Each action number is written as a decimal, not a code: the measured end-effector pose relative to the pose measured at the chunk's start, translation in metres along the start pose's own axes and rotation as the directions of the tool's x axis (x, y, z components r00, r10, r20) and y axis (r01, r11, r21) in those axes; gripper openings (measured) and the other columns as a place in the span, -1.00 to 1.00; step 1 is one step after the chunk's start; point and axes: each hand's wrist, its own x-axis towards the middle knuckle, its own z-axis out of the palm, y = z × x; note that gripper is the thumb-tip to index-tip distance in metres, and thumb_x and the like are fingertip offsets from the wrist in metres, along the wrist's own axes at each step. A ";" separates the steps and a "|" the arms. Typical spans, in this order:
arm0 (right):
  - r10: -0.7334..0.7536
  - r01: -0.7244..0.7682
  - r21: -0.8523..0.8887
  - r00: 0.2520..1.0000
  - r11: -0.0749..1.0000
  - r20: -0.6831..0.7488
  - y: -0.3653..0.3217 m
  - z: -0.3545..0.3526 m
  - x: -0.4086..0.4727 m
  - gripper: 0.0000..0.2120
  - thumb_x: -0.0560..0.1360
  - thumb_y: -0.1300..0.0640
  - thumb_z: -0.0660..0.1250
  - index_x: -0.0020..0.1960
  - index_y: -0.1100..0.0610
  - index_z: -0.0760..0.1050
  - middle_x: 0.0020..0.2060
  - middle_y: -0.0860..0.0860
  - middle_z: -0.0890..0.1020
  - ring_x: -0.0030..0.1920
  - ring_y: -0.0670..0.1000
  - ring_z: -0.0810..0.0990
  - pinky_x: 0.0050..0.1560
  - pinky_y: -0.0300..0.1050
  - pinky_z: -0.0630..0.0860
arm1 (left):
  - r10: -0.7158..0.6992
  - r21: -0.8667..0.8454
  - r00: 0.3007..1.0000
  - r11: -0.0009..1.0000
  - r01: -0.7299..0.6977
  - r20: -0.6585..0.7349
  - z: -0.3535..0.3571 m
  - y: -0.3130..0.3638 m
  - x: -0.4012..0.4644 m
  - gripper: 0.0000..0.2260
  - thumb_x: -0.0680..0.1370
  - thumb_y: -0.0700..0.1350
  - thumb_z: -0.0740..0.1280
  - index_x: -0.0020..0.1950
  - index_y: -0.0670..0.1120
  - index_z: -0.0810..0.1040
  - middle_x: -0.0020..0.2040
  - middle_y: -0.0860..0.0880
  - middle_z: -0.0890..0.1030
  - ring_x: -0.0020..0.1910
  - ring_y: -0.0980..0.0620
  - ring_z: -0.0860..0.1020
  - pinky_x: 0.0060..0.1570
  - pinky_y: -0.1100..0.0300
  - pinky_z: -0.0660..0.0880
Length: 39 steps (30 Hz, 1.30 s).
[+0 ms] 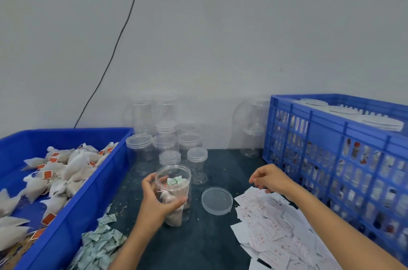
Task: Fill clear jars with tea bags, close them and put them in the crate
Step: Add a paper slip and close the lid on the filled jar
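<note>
Head view: an open clear jar [173,194] is gripped by the left hand [154,198], fingers and thumb curled round its wall; it stands upright on the dark table [198,243], lidless, partly filled with white tea bags low down and one small green-and-white sachet seen near the mouth. One loose clear lid [217,200] lies flat on the table between the two hands, just right of the held jar and apart from it. The right hand [270,178] is held above the edge of a spread of white paper slips [276,232]; fingers are curled, and whether a slip is pinched cannot be told. Left of the left hand, one blue tray [72,210] holds a heap of white tea bags [61,172] with red tags, too many to count. Below the left forearm lies a pile of green-white sachets [99,241]. Beyond the left hand, roughly ten empty lidded jars [189,143] are stacked against the wall; exact count blurred. Right of the right hand, one blue lattice crate [335,159] holds filled jars, three white lids visible at its top.
</note>
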 end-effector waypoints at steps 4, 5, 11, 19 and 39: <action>0.020 -0.021 -0.039 1.000 0.999 -0.005 0.008 0.005 0.005 -0.78 0.50 0.32 0.28 -0.23 0.09 0.59 -0.20 0.03 0.64 -0.24 -0.08 0.54 -0.27 -0.23 0.47 | -0.016 0.024 1.000 1.000 0.016 0.003 0.007 -0.007 -0.001 -0.25 0.20 -0.23 0.66 0.24 0.04 0.32 0.14 0.05 0.56 0.12 0.11 0.56 0.00 0.33 0.45; 0.023 -0.023 -0.058 1.000 0.998 -0.003 0.009 0.007 0.006 -0.78 0.49 0.32 0.29 -0.24 0.09 0.59 -0.20 0.03 0.64 -0.24 -0.09 0.54 -0.29 -0.25 0.46 | -0.008 0.018 1.000 1.000 0.008 -0.007 0.007 -0.008 -0.003 -0.26 0.19 -0.22 0.67 0.21 0.07 0.34 0.12 0.06 0.57 0.11 0.11 0.56 0.01 0.30 0.46; -0.019 0.026 -0.195 0.999 0.981 0.041 0.017 0.022 0.016 -0.86 0.48 0.25 0.41 -0.06 0.03 0.62 -0.06 -0.05 0.62 -0.04 -0.10 0.58 -0.05 -0.29 0.45 | 0.102 0.029 0.994 0.994 -0.101 -0.033 0.012 -0.005 -0.013 -0.19 0.03 0.13 0.59 0.21 0.18 0.35 0.14 0.15 0.58 0.11 0.14 0.58 0.14 0.13 0.49; 0.002 0.045 -0.376 0.992 0.926 0.125 0.019 0.044 0.027 -0.67 0.43 0.15 0.49 0.14 -0.06 0.51 -0.01 -0.09 0.40 -0.02 -0.10 0.44 0.02 -0.23 0.37 | 0.228 -0.001 0.973 0.974 -0.228 0.045 0.013 -0.008 -0.016 -0.16 0.08 0.05 0.61 0.31 0.17 0.34 0.18 0.33 0.52 0.16 0.24 0.55 0.12 0.39 0.47; -0.409 0.439 0.304 0.898 0.845 -0.161 -0.107 0.019 -0.012 -0.87 0.53 0.26 0.36 -0.20 0.19 0.57 -0.45 0.01 0.53 -0.51 -0.16 0.40 -0.45 -0.37 0.35 | 0.231 -0.070 0.973 0.971 -0.230 0.012 0.013 -0.018 -0.011 -0.11 0.13 -0.16 0.66 0.35 0.17 0.33 0.20 0.18 0.56 0.21 0.09 0.56 0.18 0.25 0.50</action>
